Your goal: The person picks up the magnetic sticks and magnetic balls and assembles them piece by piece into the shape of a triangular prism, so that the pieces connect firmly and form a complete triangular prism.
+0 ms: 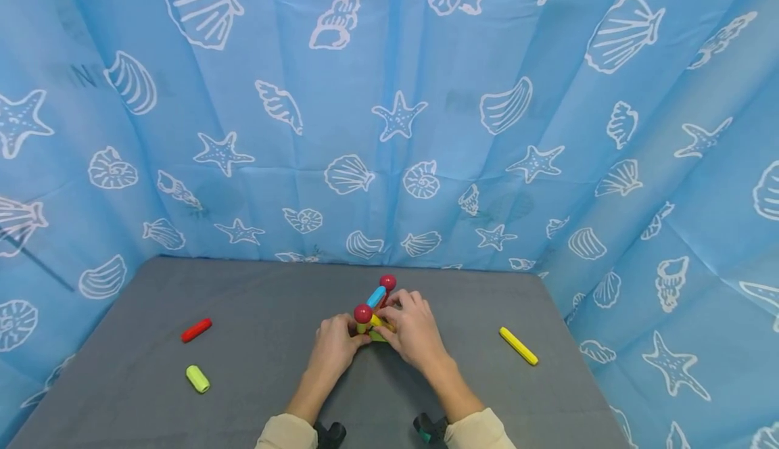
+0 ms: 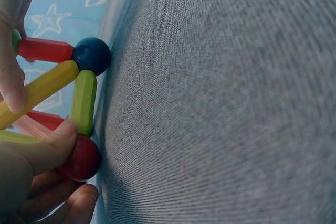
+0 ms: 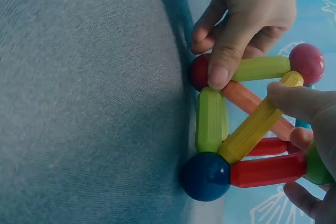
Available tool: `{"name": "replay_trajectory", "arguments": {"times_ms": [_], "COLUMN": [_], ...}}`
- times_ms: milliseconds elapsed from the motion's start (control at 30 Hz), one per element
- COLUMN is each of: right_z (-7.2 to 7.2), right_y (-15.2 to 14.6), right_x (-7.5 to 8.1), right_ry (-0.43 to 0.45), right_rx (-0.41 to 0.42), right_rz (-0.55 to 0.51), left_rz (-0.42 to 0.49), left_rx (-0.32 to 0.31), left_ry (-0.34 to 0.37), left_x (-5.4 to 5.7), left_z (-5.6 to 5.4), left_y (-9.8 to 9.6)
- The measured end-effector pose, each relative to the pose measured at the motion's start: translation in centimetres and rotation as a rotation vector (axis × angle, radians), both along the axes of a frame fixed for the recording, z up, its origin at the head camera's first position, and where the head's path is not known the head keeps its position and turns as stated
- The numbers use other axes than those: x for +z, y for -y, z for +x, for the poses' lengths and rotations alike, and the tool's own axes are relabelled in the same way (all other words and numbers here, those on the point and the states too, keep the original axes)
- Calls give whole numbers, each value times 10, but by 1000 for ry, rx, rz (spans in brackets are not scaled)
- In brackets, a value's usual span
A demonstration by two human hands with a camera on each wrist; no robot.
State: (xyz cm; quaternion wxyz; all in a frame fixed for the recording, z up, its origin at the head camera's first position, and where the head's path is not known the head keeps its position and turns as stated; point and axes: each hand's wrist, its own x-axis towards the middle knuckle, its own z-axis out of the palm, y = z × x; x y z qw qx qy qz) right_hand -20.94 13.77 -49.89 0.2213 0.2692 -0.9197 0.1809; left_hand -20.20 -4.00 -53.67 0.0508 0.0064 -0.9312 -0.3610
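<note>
A frame of coloured magnetic sticks and balls stands on the grey table between the two hands. My left hand point(image 1: 333, 347) grips the red ball point(image 2: 85, 158) at a lower corner, its thumb lying over the joint. My right hand point(image 1: 416, 331) pinches a yellow stick point(image 3: 257, 124) that slants across the near side, from beside the dark blue ball point(image 3: 206, 177) up to an upper red ball point(image 3: 307, 63). A light green stick point(image 2: 84, 100) joins the blue ball to the gripped red one. The right fingers partly hide a green ball point(image 3: 317, 165) behind a red stick point(image 3: 269, 170).
On the left of the table point(image 1: 274, 381) lie a loose red stick point(image 1: 197, 330) and a light green stick point(image 1: 197, 379). A loose yellow stick point(image 1: 518, 346) lies at the right. A blue shell-patterned curtain point(image 1: 389, 219) hangs behind the table and along its sides.
</note>
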Motion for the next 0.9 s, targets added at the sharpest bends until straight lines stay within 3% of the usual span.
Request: {"name": "replay_trajectory", "arguments": {"times_ms": [133,233,333,400,500,567,767,900], "right_z": [0,-1,1,2,2,1,-3,-3], "right_y": [-2,-10,-22,-30,-38,-43,-46,-46], "right_x": [-1,-6,-17,-29,-46,-54,-62,-63], "right_ry": [16,86,241,395,600,673,680,705], "right_rx": [15,35,19,-15,-52,-50,-46,-71], "right_rz": [-16,-150,-361,-488,-573,-591,-579,-573], "left_rz": [-3,-6,-9,-8,-7,-8,-11,-23], "left_rx": [-4,-9,-9,-5,5,7,-45,-72], "left_ry": [-6,-6,-2,-1,0,-1,9,94], "left_x": [0,0,0,0,0,0,3,19], "left_z": [1,1,1,1,2,1,2,11], "left_y": [0,-1,-2,-3,-3,-3,0,15]}}
